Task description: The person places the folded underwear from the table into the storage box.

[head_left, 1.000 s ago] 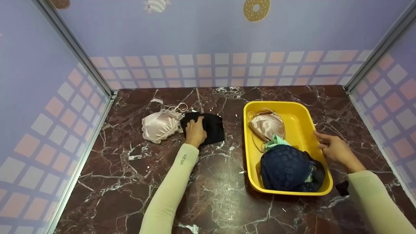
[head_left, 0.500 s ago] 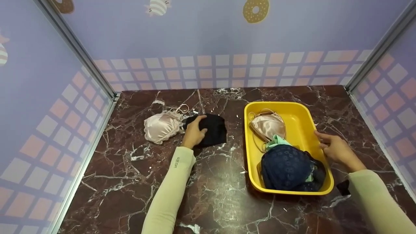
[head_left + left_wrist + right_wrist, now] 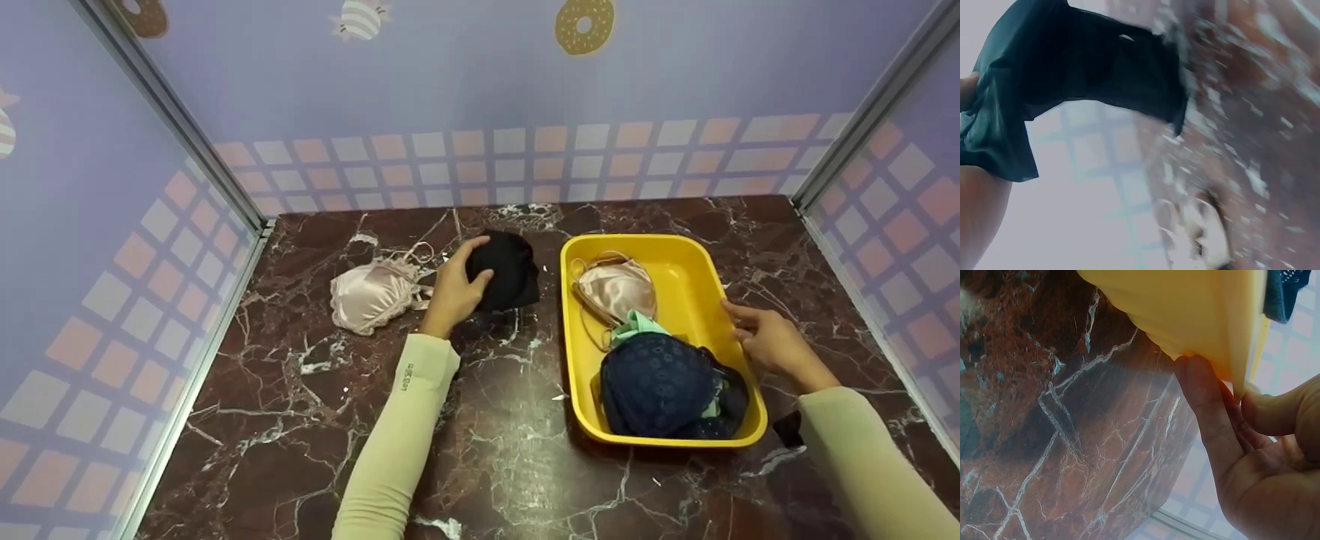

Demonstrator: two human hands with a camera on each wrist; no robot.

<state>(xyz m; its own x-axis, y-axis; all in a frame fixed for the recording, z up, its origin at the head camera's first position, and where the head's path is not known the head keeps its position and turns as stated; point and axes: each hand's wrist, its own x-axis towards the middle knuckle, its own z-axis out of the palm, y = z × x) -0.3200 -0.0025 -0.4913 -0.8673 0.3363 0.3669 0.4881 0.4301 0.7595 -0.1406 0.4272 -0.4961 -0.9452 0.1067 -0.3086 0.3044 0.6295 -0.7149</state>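
My left hand [image 3: 456, 291] pinches a black cloth garment [image 3: 514, 271], which hangs from the fingers close over the marble table. Seen from the left wrist, the garment [image 3: 1112, 62] droops in folds with a loose end over the stone. Just left of that hand lies a pale pink satin bra [image 3: 371, 294] with lace trim and thin straps. My right hand [image 3: 781, 346] holds the right rim of a yellow tray [image 3: 694, 281]; in the right wrist view the thumb is on the rim and the fingers [image 3: 1207, 405] are against the outer wall.
Inside the tray are a champagne satin bra [image 3: 619, 291], a mint green cloth [image 3: 639, 325] and a navy lace bra [image 3: 658, 386]. Purple panels with a checked band [image 3: 510, 161] enclose the table at the back and sides. A small black item [image 3: 789, 429] lies by the right sleeve.
My left hand has taken hold of the black garment and raised it, moving slightly right and toward the back. The right hand and the tray stay put.
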